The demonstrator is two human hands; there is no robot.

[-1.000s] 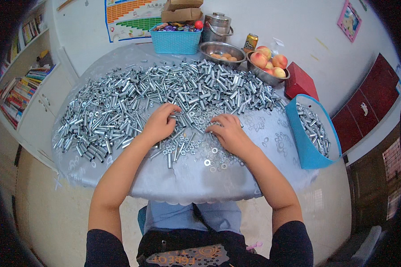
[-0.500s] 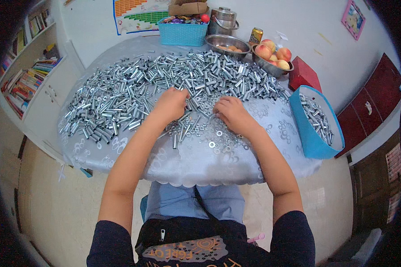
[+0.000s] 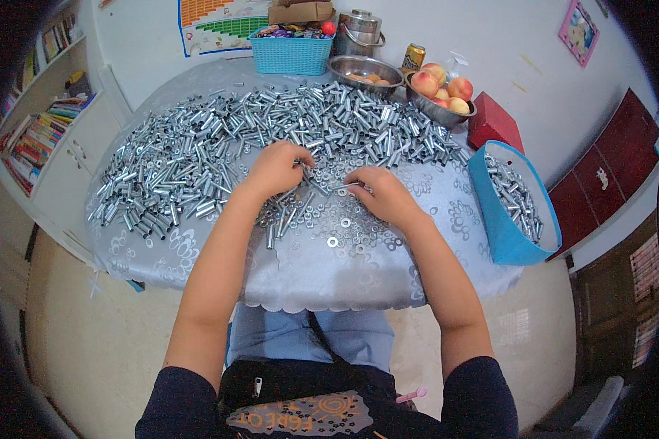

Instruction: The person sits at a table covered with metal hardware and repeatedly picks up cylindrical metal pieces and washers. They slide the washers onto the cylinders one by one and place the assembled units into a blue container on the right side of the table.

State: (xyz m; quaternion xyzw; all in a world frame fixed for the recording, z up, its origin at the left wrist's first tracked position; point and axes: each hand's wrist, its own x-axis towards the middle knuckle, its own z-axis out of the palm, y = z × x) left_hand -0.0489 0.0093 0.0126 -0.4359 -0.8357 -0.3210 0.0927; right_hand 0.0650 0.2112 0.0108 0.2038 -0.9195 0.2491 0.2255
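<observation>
Metal sleeves (image 3: 220, 146) around both hands (image 3: 329, 183)

Shiny metal sleeves (image 3: 271, 132) lie heaped across the table, flat washers (image 3: 342, 233) scattered nearer.

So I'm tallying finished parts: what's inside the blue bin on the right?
The blue bin holds a loose heap of silver metal sleeves, like those spread over the table. Its near wall hides the bottom, so the heap's depth cannot be seen.

A turquoise basket (image 3: 291, 55) of sweets, a steel pot (image 3: 359, 31), a bowl of peaches (image 3: 439, 99), a red box (image 3: 494, 124) and a bookshelf (image 3: 33, 132) are in view
</observation>
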